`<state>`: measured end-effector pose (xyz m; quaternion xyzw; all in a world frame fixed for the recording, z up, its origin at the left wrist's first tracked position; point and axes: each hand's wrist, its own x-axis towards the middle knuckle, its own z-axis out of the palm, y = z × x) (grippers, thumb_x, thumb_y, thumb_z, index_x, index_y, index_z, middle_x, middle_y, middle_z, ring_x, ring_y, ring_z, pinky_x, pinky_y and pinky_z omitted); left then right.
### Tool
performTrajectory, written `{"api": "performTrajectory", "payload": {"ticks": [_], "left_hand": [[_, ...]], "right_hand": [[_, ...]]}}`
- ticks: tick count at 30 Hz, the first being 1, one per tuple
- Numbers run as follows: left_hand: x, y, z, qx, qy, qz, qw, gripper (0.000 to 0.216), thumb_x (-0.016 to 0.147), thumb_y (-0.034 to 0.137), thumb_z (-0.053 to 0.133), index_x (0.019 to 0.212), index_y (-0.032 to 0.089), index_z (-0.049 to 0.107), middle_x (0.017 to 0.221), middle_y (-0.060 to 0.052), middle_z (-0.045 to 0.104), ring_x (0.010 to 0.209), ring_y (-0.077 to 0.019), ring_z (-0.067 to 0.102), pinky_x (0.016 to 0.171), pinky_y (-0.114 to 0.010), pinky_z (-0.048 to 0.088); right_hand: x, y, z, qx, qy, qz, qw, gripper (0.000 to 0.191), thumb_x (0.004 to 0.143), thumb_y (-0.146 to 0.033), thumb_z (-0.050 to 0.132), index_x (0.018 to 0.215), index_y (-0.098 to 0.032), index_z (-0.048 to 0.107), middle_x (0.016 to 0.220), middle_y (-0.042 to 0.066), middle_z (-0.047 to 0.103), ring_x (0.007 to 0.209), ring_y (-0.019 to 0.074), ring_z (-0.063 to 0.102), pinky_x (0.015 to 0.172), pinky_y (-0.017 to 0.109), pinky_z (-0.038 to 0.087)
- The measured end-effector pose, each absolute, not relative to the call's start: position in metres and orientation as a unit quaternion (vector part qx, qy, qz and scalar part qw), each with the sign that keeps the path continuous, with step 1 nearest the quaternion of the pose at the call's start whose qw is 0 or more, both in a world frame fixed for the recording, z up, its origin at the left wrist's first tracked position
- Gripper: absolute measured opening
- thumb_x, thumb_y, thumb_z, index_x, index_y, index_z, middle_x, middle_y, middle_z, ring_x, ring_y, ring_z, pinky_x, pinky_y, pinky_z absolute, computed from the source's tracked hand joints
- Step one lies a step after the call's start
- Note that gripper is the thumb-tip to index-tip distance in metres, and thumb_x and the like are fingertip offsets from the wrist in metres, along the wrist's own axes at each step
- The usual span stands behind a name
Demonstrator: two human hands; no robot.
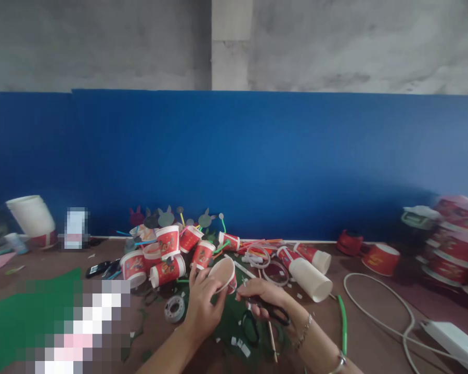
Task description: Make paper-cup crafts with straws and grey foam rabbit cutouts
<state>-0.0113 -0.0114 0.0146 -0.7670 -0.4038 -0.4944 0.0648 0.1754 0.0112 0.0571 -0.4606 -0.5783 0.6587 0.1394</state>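
Note:
My left hand (206,296) is wrapped round a red-and-white paper cup (222,274), tilted with its wide mouth toward me. Black-handled scissors (275,311) are in my right hand (265,296), close to the cup's right side. A second black loop (250,328) shows below that hand; whether it belongs to the same scissors I cannot tell. The blades are mostly hidden by my fingers and the cup. Left of my left hand lies a roll of tape (174,309). Green paper (228,332) and white scraps (239,345) lie beneath my hands.
Several red paper cups (167,272) with animal cutouts (166,217) are heaped behind my left hand. White cup stacks (311,279) lie at right. A white cable (374,324) runs to a power strip (452,343). A blue panel (237,166) stands behind the table.

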Motion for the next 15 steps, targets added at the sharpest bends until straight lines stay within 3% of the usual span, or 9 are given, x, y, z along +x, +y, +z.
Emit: {"api": "performTrajectory", "payload": {"ticks": [4,7,10,12,15], "left_hand": [[-0.012,-0.01,0.014,-0.766,-0.407,-0.494,0.06,0.017,0.082,0.017,0.054,0.066,0.021,0.057,0.059,0.002,0.06,0.085,-0.0217,0.059,0.105,-0.054,0.02],[-0.01,-0.011,0.014,-0.774,-0.4,-0.488,0.059,0.011,0.082,0.017,0.055,0.074,0.022,0.061,0.069,0.001,0.066,0.088,-0.0224,0.059,0.105,-0.055,0.019],[-0.009,-0.013,0.014,-0.781,-0.397,-0.479,0.054,0.009,0.082,0.018,0.056,0.076,0.023,0.061,0.073,0.001,0.067,0.09,-0.0221,0.058,0.106,-0.055,0.019],[-0.01,-0.013,0.012,-0.781,-0.403,-0.474,0.059,0.01,0.082,0.017,0.055,0.075,0.022,0.06,0.069,0.001,0.065,0.09,-0.0221,0.058,0.106,-0.054,0.019],[-0.011,-0.011,0.01,-0.775,-0.422,-0.464,0.076,0.012,0.082,0.015,0.052,0.072,0.022,0.057,0.066,0.001,0.063,0.091,-0.0227,0.058,0.105,-0.054,0.019]], "right_hand": [[0.17,0.003,0.055,-0.492,-0.661,0.547,0.145,0.02,0.078,-0.033,0.049,0.077,-0.016,0.059,0.039,-0.006,0.052,0.029,0.0076,0.041,0.036,0.017,0.029],[0.165,-0.011,0.065,-0.546,-0.769,0.302,0.138,0.017,0.077,-0.028,0.05,0.074,-0.016,0.062,0.055,0.0,0.063,0.05,0.013,0.057,0.048,0.02,0.036],[0.162,-0.025,0.08,-0.558,-0.82,0.092,0.089,0.02,0.077,-0.025,0.049,0.071,-0.017,0.066,0.075,0.007,0.07,0.071,0.0195,0.064,0.059,0.024,0.039],[0.165,-0.03,0.09,-0.562,-0.822,0.066,0.063,0.022,0.077,-0.024,0.048,0.071,-0.017,0.068,0.077,0.008,0.071,0.073,0.0203,0.064,0.06,0.024,0.039],[0.184,-0.028,0.099,-0.556,-0.811,0.179,0.038,0.017,0.07,-0.021,0.053,0.07,-0.017,0.069,0.065,0.004,0.07,0.061,0.0162,0.063,0.053,0.021,0.039]]}}
